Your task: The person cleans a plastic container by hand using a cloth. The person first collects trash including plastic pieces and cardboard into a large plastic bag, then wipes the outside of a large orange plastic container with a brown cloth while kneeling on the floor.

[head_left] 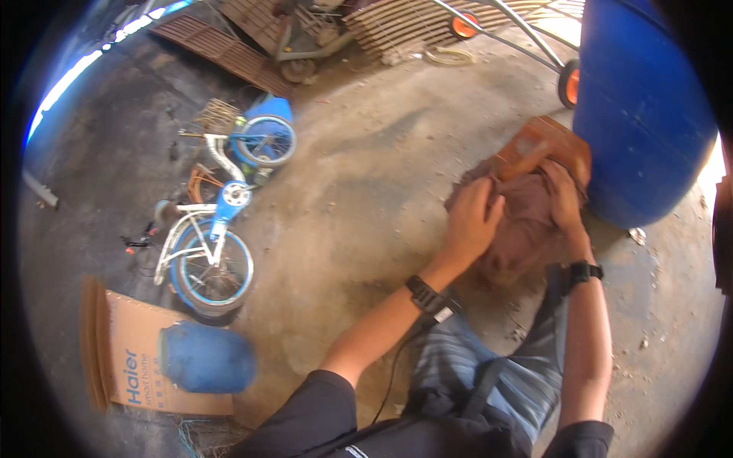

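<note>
A crumpled brown cloth (515,238) lies bunched against a reddish-brown box-like object (551,145) with a worn top, low in front of me. My left hand (472,220) grips the cloth's left side, its fingers curled into the folds. On the opposite side my right hand (563,200) closes round the cloth, fingertips close to the brown object's near edge. The cloth's folds hide part of that object, and its full shape cannot be made out.
A large blue barrel (649,114) stands right beside the brown object. Metal legs with orange-hubbed wheels (569,84) reach in behind it. A white and blue child's bicycle (221,206) lies left, above a flattened cardboard box (126,343) and blue drum (208,357). Slatted panels (217,49) lie far back.
</note>
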### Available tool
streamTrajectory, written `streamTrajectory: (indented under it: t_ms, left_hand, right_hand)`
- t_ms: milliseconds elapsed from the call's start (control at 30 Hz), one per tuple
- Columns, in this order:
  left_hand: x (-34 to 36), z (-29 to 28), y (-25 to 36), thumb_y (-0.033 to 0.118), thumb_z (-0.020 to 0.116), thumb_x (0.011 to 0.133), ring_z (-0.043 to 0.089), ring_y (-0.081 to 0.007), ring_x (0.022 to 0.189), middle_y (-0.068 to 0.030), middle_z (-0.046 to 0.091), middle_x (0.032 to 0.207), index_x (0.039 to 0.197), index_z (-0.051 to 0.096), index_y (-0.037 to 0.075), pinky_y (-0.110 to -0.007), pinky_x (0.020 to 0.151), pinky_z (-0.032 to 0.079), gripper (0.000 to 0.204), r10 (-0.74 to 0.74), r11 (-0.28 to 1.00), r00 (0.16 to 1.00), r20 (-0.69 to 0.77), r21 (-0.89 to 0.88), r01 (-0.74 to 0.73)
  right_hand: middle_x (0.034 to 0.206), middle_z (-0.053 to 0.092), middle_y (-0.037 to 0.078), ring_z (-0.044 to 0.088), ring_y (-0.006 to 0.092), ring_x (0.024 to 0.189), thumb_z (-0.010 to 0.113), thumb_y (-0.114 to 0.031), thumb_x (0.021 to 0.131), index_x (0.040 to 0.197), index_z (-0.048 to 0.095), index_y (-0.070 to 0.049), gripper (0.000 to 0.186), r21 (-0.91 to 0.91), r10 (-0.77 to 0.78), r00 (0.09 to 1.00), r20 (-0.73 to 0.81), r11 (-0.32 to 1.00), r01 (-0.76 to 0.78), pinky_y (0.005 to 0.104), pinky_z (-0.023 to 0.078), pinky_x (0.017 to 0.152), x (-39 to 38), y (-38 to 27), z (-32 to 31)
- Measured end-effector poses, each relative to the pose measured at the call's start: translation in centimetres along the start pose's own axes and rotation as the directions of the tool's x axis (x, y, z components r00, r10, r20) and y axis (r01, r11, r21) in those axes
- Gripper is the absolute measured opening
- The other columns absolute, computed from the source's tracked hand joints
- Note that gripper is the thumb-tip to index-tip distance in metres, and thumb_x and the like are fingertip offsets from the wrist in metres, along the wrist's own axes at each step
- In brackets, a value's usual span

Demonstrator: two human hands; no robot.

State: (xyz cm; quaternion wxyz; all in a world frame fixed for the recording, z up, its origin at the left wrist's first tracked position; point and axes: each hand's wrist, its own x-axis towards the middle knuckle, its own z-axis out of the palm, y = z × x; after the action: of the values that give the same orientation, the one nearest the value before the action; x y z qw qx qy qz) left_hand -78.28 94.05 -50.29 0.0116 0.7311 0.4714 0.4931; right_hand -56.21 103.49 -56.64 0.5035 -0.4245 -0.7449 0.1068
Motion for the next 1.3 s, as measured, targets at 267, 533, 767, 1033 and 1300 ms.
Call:
streamTrajectory:
  t_ms: [267,533,767,1033,1300]
  left_hand:
    - [0.7,0.9,-0.2,0.011,0.064,0.086,0.057,-0.0347,0.085,-0.0156,0.061,0.09,0.099,0.061,-0.003,-0.043,0.076,0.044,0.019,0.009,1.0,0.998,-0.059,0.024,-0.008]
    - [0.3,1.2,1.3,0.023,0.07,0.084,0.056,-0.0339,0.09,-0.0163,0.062,0.094,0.103,0.061,-0.001,-0.042,0.08,0.043,0.032,-0.051,0.998,0.999,-0.012,0.021,0.051]
    - [-4.0,1.0,10.3,0.042,0.073,0.077,0.05,-0.0304,0.089,-0.0115,0.053,0.098,0.119,0.054,0.0,-0.04,0.077,0.04,0.062,0.032,0.995,0.975,0.221,0.086,-0.052]
    - [-2.9,5.6,10.9,0.046,0.069,0.078,0.049,-0.0247,0.083,-0.0091,0.05,0.093,0.121,0.052,0.002,-0.035,0.072,0.04,0.064,0.17,0.96,0.952,0.255,0.176,-0.218]
    - [-3.8,6.9,10.7,0.05,0.058,0.085,0.051,-0.0249,0.083,-0.0084,0.053,0.091,0.114,0.056,0.005,-0.037,0.071,0.04,0.054,0.162,0.965,0.971,0.177,0.178,-0.194]
  right_hand:
    - [0.111,0.063,0.021,0.058,0.039,0.105,0.053,-0.001,0.088,0.111,0.062,0.0,0.025,0.006,-0.041,0.998,-0.054,0.999,0.041,0.042,0.046,0.09,0.9,-2.3,-0.6]
    - [0.109,0.064,0.018,0.059,0.0356,0.103,0.054,0.003,0.087,0.112,0.062,-0.001,0.027,0.018,-0.043,0.999,-0.03,0.999,0.044,0.0396,0.047,0.091,0.7,-1.7,-1.3]
    - [0.117,0.065,0.013,0.059,0.0229,0.109,0.059,0.001,0.089,0.116,0.062,0.0,0.027,0.356,0.187,0.965,0.182,0.903,-0.242,0.0309,0.045,0.095,-1.0,2.9,-5.4]
    - [0.111,0.064,0.009,0.06,0.0132,0.097,0.051,-0.001,0.094,0.117,0.06,0.003,0.025,0.545,0.479,0.878,-0.024,0.742,-0.39,0.0254,0.049,0.087,-6.2,6.7,-8.1]
    - [0.116,0.061,0.019,0.058,0.0261,0.107,0.04,-0.007,0.097,0.118,0.055,0.008,0.03,0.176,0.555,0.633,-0.541,0.81,-0.56,0.0357,0.046,0.093,-10.5,-8.6,-8.0]
